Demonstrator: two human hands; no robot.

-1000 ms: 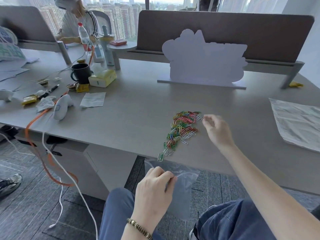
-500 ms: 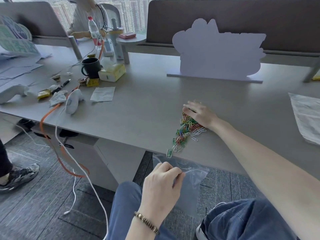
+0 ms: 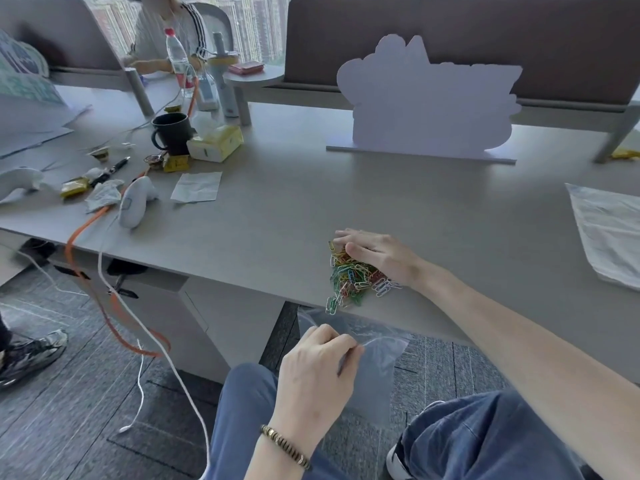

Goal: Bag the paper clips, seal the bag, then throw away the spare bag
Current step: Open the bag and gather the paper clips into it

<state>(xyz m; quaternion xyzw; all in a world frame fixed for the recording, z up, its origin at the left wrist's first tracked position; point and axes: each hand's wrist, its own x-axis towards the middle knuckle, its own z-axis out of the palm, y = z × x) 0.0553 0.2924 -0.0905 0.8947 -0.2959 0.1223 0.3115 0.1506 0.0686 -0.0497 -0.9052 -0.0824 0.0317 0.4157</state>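
A heap of coloured paper clips point(image 3: 349, 278) lies at the front edge of the grey desk point(image 3: 277, 223), a few hanging over the edge. My right hand point(image 3: 375, 252) rests flat on the far side of the heap, fingers spread over it. Just under the desk edge, my left hand point(image 3: 315, 368) pinches the rim of a clear plastic bag point(image 3: 372, 372), whose mouth sits open below the heap. A second flat bag point(image 3: 613, 230) lies on the desk at the far right.
A white cut-out board point(image 3: 426, 105) stands at the back of the desk. To the left are a black mug point(image 3: 171, 131), tissue box point(image 3: 214, 143), white controller point(image 3: 133, 206), paper slip point(image 3: 197, 187), and orange and white cables. Another person sits beyond the divider.
My right hand came down from above the desk onto the clips and has dragged the heap closer to the desk edge. The left hand keeps the bag under the edge.
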